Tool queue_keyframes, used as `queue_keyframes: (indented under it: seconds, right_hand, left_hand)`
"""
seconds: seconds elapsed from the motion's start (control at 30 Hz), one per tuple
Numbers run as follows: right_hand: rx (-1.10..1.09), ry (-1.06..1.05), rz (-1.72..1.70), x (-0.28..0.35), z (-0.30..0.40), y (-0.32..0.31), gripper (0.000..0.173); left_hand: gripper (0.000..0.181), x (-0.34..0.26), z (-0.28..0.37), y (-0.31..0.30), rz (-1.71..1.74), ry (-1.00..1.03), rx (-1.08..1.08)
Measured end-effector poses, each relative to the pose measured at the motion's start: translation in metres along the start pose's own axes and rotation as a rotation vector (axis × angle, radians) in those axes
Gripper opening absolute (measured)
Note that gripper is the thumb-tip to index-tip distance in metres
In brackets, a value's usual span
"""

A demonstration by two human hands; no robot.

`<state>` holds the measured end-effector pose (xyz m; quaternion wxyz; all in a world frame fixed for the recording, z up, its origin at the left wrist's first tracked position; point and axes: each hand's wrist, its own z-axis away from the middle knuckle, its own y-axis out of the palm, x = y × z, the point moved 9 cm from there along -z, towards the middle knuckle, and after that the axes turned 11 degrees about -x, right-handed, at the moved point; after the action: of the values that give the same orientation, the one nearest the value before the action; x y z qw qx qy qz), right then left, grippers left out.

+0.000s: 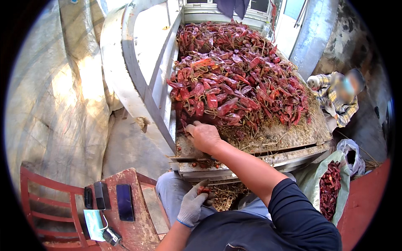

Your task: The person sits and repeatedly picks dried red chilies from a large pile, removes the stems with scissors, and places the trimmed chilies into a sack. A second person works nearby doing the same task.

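Observation:
A large heap of dried red chili peppers [226, 81] with stems covers the tabletop before me. My bare right hand [204, 136] reaches to the heap's near left corner. Its fingertips touch a chili there, but whether they grip it is hidden by the hand. My left hand [193, 202] wears a pale knit glove and is held low over my lap. Between its thumb and fingers is a small dark red piece of chili [204, 190]. Stem scraps and seeds [270, 138] litter the near part of the wooden tabletop [307, 138].
A red wooden chair [138, 216] on the left bears a phone [125, 202], a face mask [94, 224] and a corded device [111, 235]. An open sack of chilies [329, 191] stands right. Another person [337, 94] sits beyond the table. A metal frame [138, 78] rises at the table's left.

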<state>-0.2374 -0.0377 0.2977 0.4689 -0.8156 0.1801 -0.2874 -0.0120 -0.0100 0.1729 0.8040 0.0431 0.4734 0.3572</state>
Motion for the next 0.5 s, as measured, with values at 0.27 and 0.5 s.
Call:
queue_keyframes:
  seconds: [0.27, 0.5]
  right_hand:
    - [-0.095, 0.126, -0.706, -0.009, 0.054, -0.056, 0.023]
    - [-0.097, 1.108, -1.792, -0.026, 0.197, -0.006, 0.016]
  left_hand:
    - [0.057, -0.026, -0.011, -0.033, 0.078, 0.284, -0.07]
    - [0.05, -0.098, 0.036, 0.072, -0.861, 1.504, -0.191]
